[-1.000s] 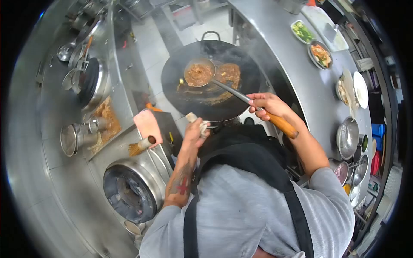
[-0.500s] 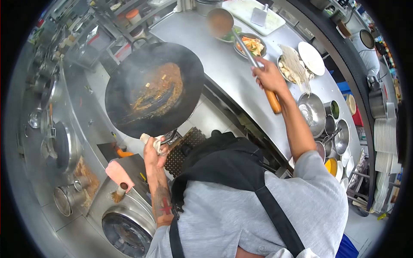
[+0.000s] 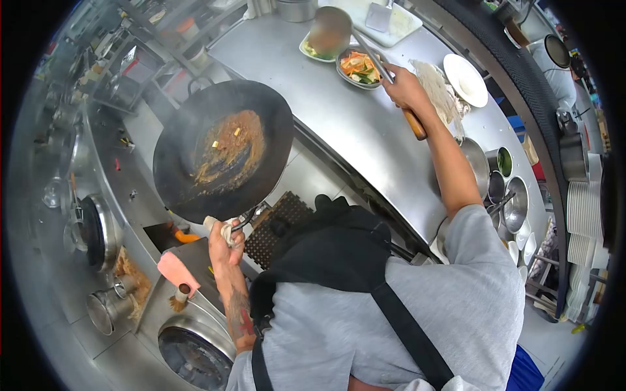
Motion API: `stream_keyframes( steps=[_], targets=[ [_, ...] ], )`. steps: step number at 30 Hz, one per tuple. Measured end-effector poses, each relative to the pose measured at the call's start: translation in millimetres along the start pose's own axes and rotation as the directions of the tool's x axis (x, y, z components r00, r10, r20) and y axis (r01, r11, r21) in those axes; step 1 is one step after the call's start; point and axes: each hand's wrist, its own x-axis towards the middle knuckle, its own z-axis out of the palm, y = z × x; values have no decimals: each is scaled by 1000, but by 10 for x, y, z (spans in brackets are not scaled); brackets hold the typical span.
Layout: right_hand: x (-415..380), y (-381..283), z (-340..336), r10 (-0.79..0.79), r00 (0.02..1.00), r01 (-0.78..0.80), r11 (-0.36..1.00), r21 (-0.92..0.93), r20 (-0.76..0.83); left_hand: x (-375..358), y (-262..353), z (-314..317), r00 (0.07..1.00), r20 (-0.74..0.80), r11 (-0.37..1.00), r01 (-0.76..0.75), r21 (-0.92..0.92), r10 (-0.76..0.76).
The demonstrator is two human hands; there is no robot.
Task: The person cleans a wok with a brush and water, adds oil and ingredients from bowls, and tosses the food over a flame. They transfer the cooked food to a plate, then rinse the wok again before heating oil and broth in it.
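Note:
My left hand (image 3: 226, 244) is closed round the handle of a large dark wok (image 3: 176, 143), with a pale cloth (image 3: 225, 229) bunched between hand and handle. Brown sauce (image 3: 238, 137) with a few yellow bits lies across the wok's bottom, and some steam rises. My right hand (image 3: 403, 85) grips a long-handled ladle (image 3: 414, 124) with a wooden end. Its bowl, blurred, hangs over or close to a dish (image 3: 309, 51) of green and yellow food; whether it touches cannot be seen. Beside it stands a bowl of cut vegetables (image 3: 360, 68).
A steel counter (image 3: 306, 98) runs along the right, bearing a white plate (image 3: 465, 79), metal bowls (image 3: 516, 205) and a white tray (image 3: 401, 29). At lower left are a burner (image 3: 195, 355), a pink cloth (image 3: 177, 272) and a brush (image 3: 180, 294). Stacked plates (image 3: 585, 208) stand far right.
The ladle's bowl has come down and slightly right, towards the dish of green and yellow food, as seen against the counter. My left hand keeps hold of the wok, which appears shifted slightly left.

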Motion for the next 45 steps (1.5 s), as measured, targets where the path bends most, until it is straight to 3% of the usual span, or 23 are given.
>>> stream_keyframes(
  steps=[1, 3, 4, 5, 6, 9, 10, 12, 13, 15, 16, 20, 25, 32, 34, 36, 39, 41, 42, 44, 45],
  targets=[
    [-3, 17, -18, 1, 1000, -1, 1000, -2, -1, 1, 8, -49, 1000, -10, 1000, -1, 9, 1],
    [-4, 25, -58, 105, 993, -113, 964, 242, 44, -3, 28, -140, 1000, -13, 1000, 3, 7, -3],
    [60, 81, -71, 105, 994, -111, 965, 238, 40, -3, 39, -170, 1000, -20, 1000, 6, 6, -6],
    [129, 168, -59, 119, 987, -160, 835, 527, 111, -13, 54, -210, 1000, -17, 1000, 9, 5, -9],
    [156, 246, -45, 109, 977, -210, 619, 757, 182, -22, 68, -240, 1000, -15, 1000, 11, 4, -11],
    [84, 311, -23, 43, 972, -220, 512, 830, 231, -19, 136, -356, 1000, 2, 1000, 22, -4, -22],
    [-18, 155, -62, 43, 973, -218, 515, 829, 229, -11, 167, -409, 999, 16, 999, 31, -10, -31],
    [-305, -166, -97, 75, 986, -152, 776, 612, 151, 16, 221, -531, 999, 17, 999, 39, -6, -39],
    [-415, -296, -60, 81, 986, -156, 778, 609, 149, 17, 245, -576, 999, 15, 999, 43, 1, -43],
    [-534, -532, -11, 56, 998, -61, 984, 167, 37, 10, 292, -635, 998, 26, 999, 50, 2, -50],
    [-544, -539, 78, 54, 998, -47, 990, 134, -45, -12, 311, -668, 998, 30, 999, 52, 5, -52],
    [-585, -612, 157, 83, 995, -73, 986, 151, -59, -57, 358, -756, 1000, 21, 999, 11, 44, -12],
    [-543, -534, 291, 99, 995, -80, 903, 422, -25, -21, 449, -914, 998, 39, 997, 54, 57, -57],
    [-537, -555, 613, 180, 983, -124, 792, 598, -34, 83, 529, -1052, 996, 49, 995, 69, 74, -72],
    [-572, -564, 597, 62, 974, -224, 248, 942, 216, 124, 533, -1084, 997, 34, 993, 63, 95, -67],
    [-866, -670, 668, 48, 966, -258, 260, 930, 255, 218, 508, -1153, 996, 19, 994, 82, 70, -83],
    [-1441, -1153, 791, -36, 903, -353, 503, 789, 427, 188, 427, -1015, 996, -57, 982, -63, 178, 74],
    [-1669, -1430, 977, -81, 875, -229, 800, 555, 478, 199, 388, -1033, 992, -54, 930, -85, 357, 111],
    [-1771, -1630, 1028, -54, 882, -162, 899, 408, 469, 204, 343, -1018, 990, -66, 935, -97, 342, 127],
    [-1786, -1740, 1300, -148, 913, 86, 981, 176, 381, 121, 304, -919, 974, -82, 895, -157, 418, 209],
    [-1806, -1736, 1495, -170, 919, 131, 983, 131, 355, 89, 276, -878, 957, -78, 849, -209, 485, 280]
  ],
)
